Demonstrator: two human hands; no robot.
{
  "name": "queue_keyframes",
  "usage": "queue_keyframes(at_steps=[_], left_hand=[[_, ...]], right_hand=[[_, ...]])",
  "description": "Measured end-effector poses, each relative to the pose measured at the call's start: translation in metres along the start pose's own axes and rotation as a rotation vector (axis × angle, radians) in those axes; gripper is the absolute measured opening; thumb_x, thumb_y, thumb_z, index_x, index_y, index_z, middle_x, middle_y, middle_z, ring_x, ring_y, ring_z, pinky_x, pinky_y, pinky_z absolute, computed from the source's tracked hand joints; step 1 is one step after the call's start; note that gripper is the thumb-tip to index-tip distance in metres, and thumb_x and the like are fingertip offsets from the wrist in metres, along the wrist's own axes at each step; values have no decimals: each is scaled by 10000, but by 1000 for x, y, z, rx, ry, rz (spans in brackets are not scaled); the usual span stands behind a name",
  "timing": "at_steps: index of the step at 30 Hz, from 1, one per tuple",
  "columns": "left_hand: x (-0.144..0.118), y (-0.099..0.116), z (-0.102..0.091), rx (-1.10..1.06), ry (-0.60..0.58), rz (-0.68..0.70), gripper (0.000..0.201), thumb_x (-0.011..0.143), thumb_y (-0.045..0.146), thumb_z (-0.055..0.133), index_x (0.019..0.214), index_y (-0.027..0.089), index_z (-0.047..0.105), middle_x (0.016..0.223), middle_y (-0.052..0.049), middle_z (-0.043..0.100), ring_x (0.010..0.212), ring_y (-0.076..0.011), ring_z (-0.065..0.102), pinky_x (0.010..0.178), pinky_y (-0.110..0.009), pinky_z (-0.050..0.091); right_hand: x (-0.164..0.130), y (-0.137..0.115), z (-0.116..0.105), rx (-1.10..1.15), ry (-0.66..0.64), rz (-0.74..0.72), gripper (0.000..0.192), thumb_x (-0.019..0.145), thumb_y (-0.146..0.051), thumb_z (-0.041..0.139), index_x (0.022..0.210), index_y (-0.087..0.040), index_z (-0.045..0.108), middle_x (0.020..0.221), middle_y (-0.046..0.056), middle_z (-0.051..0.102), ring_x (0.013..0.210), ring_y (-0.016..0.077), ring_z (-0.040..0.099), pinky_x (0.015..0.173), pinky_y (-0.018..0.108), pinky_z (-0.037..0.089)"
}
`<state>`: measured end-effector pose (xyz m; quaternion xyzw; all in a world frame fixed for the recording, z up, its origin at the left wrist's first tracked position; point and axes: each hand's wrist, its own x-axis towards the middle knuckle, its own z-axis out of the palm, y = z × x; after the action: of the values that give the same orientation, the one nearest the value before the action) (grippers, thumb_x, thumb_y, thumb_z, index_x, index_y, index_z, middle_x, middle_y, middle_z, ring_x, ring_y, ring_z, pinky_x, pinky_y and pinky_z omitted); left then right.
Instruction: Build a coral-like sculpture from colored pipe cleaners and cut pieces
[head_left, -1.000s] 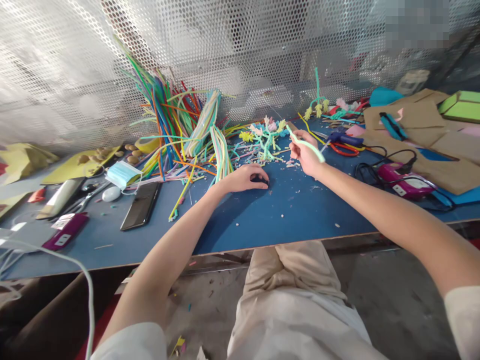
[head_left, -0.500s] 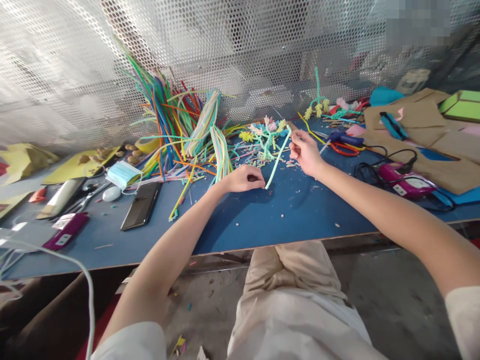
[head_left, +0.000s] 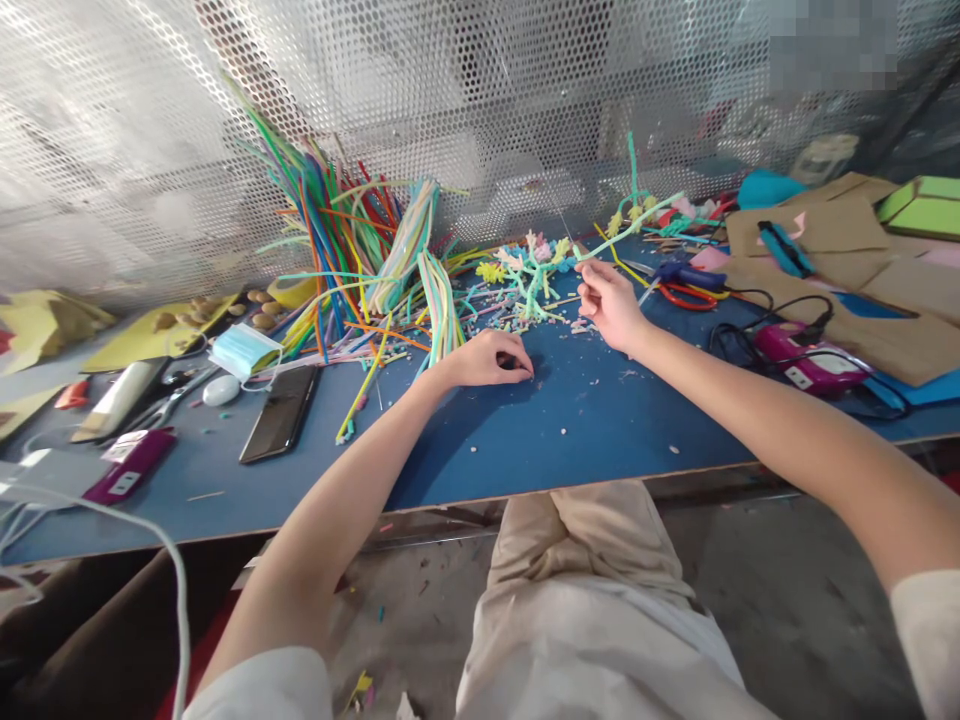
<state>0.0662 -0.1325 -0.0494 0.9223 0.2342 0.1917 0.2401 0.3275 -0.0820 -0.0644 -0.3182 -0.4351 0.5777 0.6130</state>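
My right hand [head_left: 611,302] pinches one end of a pale green pipe cleaner [head_left: 631,232], which slants up and to the right over the back of the table. My left hand [head_left: 491,358] rests low above the blue tabletop, thumb and fingertips together in a ring shape, with nothing visible in them. Between and behind both hands lies a branched pipe-cleaner piece [head_left: 536,285] in mint green with yellow, pink and blue tips. Short cut bits of pipe cleaner are scattered around it. A bundle of pastel pipe cleaners [head_left: 444,310] lies just behind my left hand.
Many coloured pipe cleaners [head_left: 319,235] lean against the perforated metal panel [head_left: 525,120]. To the left are a phone [head_left: 281,412], a face mask [head_left: 244,350] and pliers [head_left: 176,398]. On the right lie scissors [head_left: 688,298], a glue gun [head_left: 690,277], a purple power strip [head_left: 810,358] and brown cardboard [head_left: 847,300].
The pipe cleaner in my right hand has swung from pointing down toward my left hand to pointing up and right. Its lower end has left my left fingertips. Both hands stay nearly in place.
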Motion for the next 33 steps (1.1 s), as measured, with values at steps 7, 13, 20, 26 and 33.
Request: queue_keyframes(at_steps=[7,13,20,26,33], left_hand=[[0,0,-2,6,-26,0,198,922,355,730,925,191,842,854,-59,734,685,-110,607,698,-241,488],[2,-1,0,4,-35,-26,228,928,399,753,913,183,826,848,-48,722,706,-110,601,715,-241,475],[3,1,2,17,-63,-66,237,956,403,725,942,182,810,885,-50,725,744,-122,624,737,-247,466],[5,5,1,106,-127,-60,210,1007,337,653,969,183,791,951,-61,733,806,-138,648,806,-259,480],[4,5,7,186,-170,-66,233,1052,339,554,1000,183,720,1026,-71,695,931,-179,658,880,-292,500]], right_hand=[[0,-2,0,-43,22,15,235,848,-435,810,945,-262,683,650,-43,530,486,77,360,450,276,274],[0,0,0,3,22,18,221,828,-395,826,933,-242,706,637,-41,534,485,65,364,443,256,269],[0,2,0,-12,18,6,202,840,-389,811,929,-240,708,631,-43,519,476,64,360,438,253,264],[0,1,1,-42,25,-1,209,845,-402,804,940,-245,705,630,-43,514,482,70,362,443,258,273],[0,0,0,-49,37,10,205,831,-396,803,936,-245,712,623,-48,510,485,72,351,434,252,285]])
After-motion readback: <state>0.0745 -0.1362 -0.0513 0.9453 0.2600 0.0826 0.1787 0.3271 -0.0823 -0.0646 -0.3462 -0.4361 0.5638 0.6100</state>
